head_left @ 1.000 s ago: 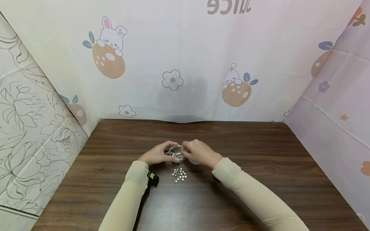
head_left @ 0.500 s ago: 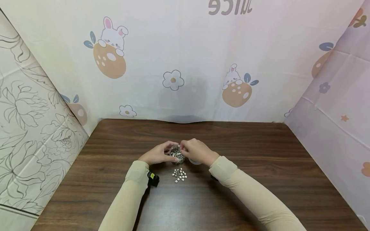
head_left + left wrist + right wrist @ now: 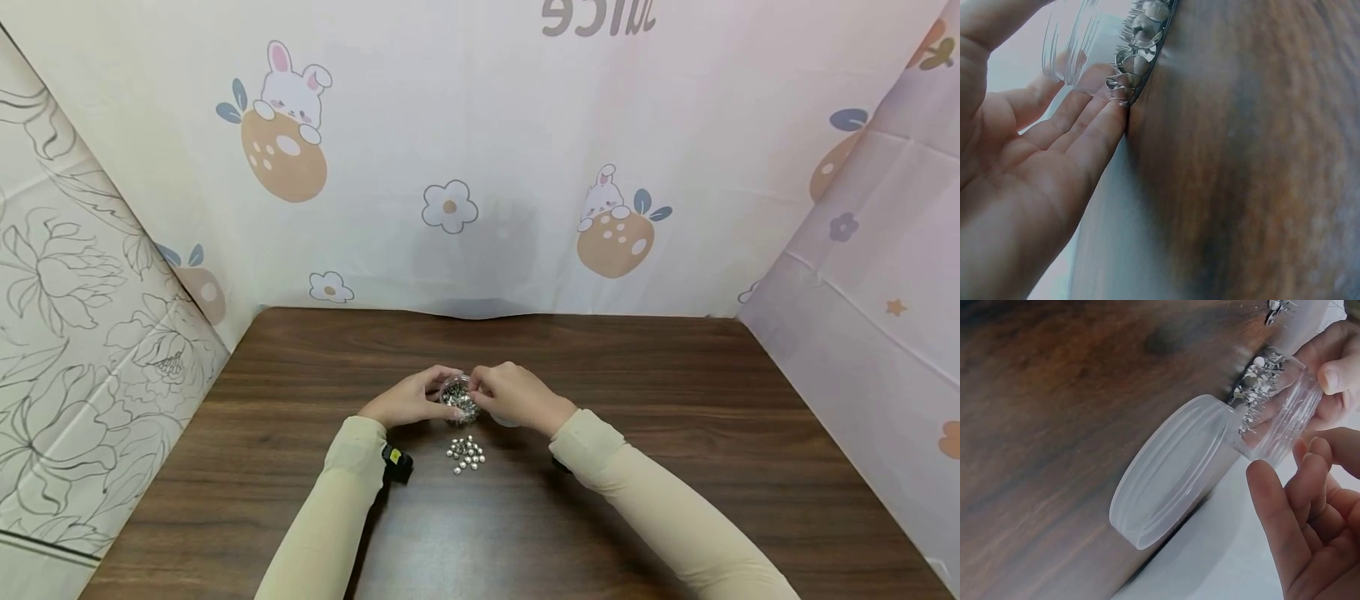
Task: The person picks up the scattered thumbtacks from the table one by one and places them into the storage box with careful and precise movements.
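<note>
Pins (image 3: 1259,381), silvery, with pointed shanks, fill the lower part of a clear jar (image 3: 1275,406) standing uncovered on the wooden table (image 3: 600,517). The left hand (image 3: 408,402) grips the jar from its left, thumb round the near side and fingers round the far side. The right hand (image 3: 517,396) is at the jar's right rim, fingers bent, thumb and forefinger close together; I cannot tell whether a pin is pinched between them.

The likeliest mishap would be a pricked fingertip — the points jut in all directions inside the jar, so groping among them invites it. If the right hand knocked the rim while the left grip slackened, the jar could tip and spill. A loose heap (image 3: 465,454) of similar pins lies on the near side of the jar, where a dragging wrist might scatter it. The lid (image 3: 1169,475) rests just right of the jar, beneath the right hand — lowering that hand carelessly could skid it away.
</note>
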Tool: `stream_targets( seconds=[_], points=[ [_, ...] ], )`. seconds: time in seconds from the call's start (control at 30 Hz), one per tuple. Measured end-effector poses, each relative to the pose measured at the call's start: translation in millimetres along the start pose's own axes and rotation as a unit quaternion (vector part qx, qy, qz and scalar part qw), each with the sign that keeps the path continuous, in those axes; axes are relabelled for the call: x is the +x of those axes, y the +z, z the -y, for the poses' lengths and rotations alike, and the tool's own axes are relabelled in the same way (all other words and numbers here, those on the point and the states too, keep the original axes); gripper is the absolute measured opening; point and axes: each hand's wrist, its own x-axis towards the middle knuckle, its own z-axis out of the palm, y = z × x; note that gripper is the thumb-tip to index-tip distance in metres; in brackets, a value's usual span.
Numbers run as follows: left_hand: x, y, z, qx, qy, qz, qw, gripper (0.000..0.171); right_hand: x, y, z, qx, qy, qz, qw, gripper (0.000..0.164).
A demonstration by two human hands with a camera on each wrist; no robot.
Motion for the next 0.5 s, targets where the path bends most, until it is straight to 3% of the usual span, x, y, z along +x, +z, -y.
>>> stream_targets(
  seconds=[0.13, 0.5],
  points=[
    [2.5, 1.1, 7.0, 0.008, -0.006, -0.01, 0.9999, 0.067, -7, -2, 1, 0.004, -0.009, 0.002, 1.0, 0.006],
    [2.2, 2.0, 6.0, 0.009, -0.01, -0.02, 0.9997, 0.065, -22, -3, 7, 0.001, -0.025, 0.012, 1.0, 0.003]
  ],
)
